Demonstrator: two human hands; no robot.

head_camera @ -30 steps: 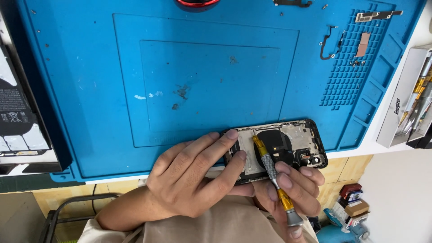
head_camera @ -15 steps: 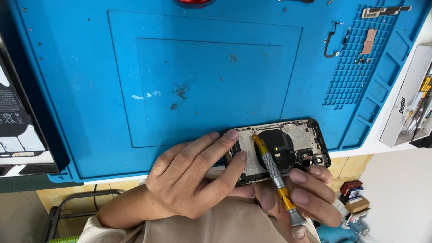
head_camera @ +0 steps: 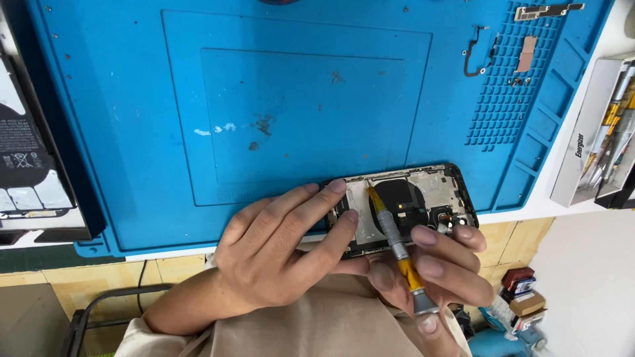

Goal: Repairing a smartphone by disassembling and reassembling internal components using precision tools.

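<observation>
Work surface: blue silicone repair mat (head_camera: 132, 99) on a white bench, its near edge running along the bottom of the view, wood-pattern floor below. The mat's large centre panel lies bare apart from smudges, giving open room above and to the left of the hands.

Item, opened phone housing (head_camera: 407, 205): lies at the mat's near edge, long side parallel to that edge, inner parts and a dark round coil facing up.

Item, left hand (head_camera: 278, 254): fingers spread and laid flat, fingertips pressing on the housing's left end; it grips nothing.

Item, right hand (head_camera: 430, 277): fingers curled around a screwdriver (head_camera: 397, 248) with a yellow and grey handle; the tip rests on the housing's interior near its upper middle, shaft tilted back toward the person.

Change from earlier frames: both hands keep the same hold; the housing and the tool tip stay in place; only the camera view shifts slightly.

Periphery: small metal brackets and a flex cable (head_camera: 479, 49) in the mat's ribbed corner, upper right; a tool box (head_camera: 595, 139) just off the right edge; a dark detached panel (head_camera: 33, 165) at far left.
</observation>
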